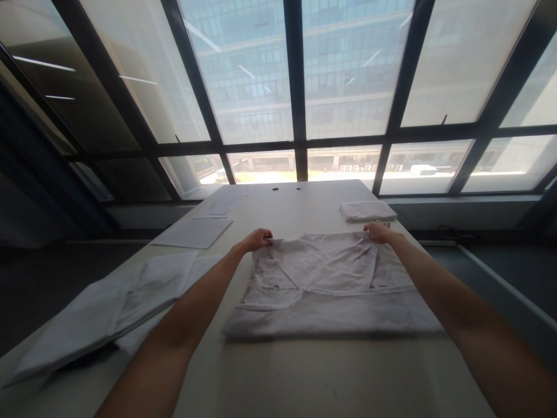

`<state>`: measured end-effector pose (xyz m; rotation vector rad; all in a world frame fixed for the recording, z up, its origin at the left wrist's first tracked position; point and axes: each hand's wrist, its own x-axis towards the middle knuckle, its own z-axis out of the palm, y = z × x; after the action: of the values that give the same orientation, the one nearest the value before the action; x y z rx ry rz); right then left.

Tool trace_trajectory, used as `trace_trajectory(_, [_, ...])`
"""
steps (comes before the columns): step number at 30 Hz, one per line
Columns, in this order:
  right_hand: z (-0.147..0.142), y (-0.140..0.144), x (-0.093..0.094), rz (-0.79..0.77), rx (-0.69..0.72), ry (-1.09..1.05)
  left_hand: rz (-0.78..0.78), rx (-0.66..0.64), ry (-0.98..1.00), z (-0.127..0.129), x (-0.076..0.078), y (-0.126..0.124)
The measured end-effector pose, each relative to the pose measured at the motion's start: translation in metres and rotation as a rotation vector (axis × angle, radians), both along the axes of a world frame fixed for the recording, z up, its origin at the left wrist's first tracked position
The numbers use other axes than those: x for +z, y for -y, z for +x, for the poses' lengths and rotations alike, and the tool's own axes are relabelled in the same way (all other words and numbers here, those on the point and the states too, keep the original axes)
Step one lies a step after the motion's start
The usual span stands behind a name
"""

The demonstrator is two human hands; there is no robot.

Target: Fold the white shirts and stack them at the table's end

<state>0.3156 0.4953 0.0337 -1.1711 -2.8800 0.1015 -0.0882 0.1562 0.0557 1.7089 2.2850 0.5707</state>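
Observation:
A pale, wrinkled garment (331, 273), partly folded into a wide shape, lies on the white table (296, 209) in front of me. My left hand (257, 239) pinches its far left corner between thumb and fingers. At the far right corner, my right hand (378, 232) pinches the same cloth. The far edge is stretched between both hands, and a smooth folded edge faces me. Creases and loose folds run across its middle. What kind of garment it is, I cannot tell for certain.
On the left lies a pile of white folded cloth (126, 296). Paper sheets (194, 232) rest beyond it along the left edge. A small folded cloth stack (368, 210) sits at the far right. Large framed windows (343, 69) rise behind the table.

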Motion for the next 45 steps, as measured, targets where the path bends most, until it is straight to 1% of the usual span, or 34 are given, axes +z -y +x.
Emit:
trace_trajectory(3, [0.009,0.004,0.006,0.084,0.003,-0.052,0.066,0.018,0.022,0.007,0.006,0.007])
trace_trajectory(6, [0.024,0.01,0.012,0.203,0.055,-0.205,0.167,0.022,0.014,0.016,0.014,0.016])
trace_trajectory(10, [0.049,0.024,0.013,0.307,0.109,-0.427,0.266,0.055,-0.087,0.031,0.021,0.031])
trace_trajectory(13, [0.068,0.041,0.009,0.348,0.13,-0.524,0.317,0.069,-0.197,0.046,0.021,0.048])
trace_trajectory(15, [0.081,0.053,0.004,0.361,0.153,-0.566,0.342,0.03,-0.273,0.056,0.017,0.06])
trace_trajectory(18, [0.101,0.07,-0.004,0.358,0.184,-0.583,0.36,-0.051,-0.334,0.067,0.008,0.079])
trace_trajectory(21, [0.118,0.084,-0.013,0.332,0.227,-0.53,0.356,-0.127,-0.324,0.074,-0.004,0.094])
trace_trajectory(24, [0.129,0.094,-0.022,0.321,0.258,-0.451,0.349,-0.156,-0.27,0.078,-0.017,0.105])
trace_trajectory(27, [0.134,0.099,-0.029,0.34,0.256,-0.397,0.378,-0.125,-0.209,0.079,-0.029,0.113])
trace_trajectory(30, [0.135,0.102,-0.035,0.333,0.235,-0.377,0.397,-0.057,-0.134,0.08,-0.036,0.117])
trace_trajectory(33, [0.138,0.101,-0.041,0.293,0.208,-0.396,0.407,0.034,-0.024,0.081,-0.038,0.117])
trace_trajectory(37, [0.145,0.096,-0.042,0.257,0.18,-0.503,0.471,0.148,0.075,0.084,-0.036,0.115])
trace_trajectory(39, [0.149,0.094,-0.04,0.258,0.184,-0.55,0.489,0.146,0.085,0.084,-0.037,0.115])
trace_trajectory(41, [0.152,0.093,-0.039,0.25,0.214,-0.558,0.476,0.104,0.061,0.081,-0.039,0.115])
trace_trajectory(45, [0.155,0.091,-0.042,0.162,0.277,-0.494,0.369,0.042,-0.058,0.072,-0.041,0.119])
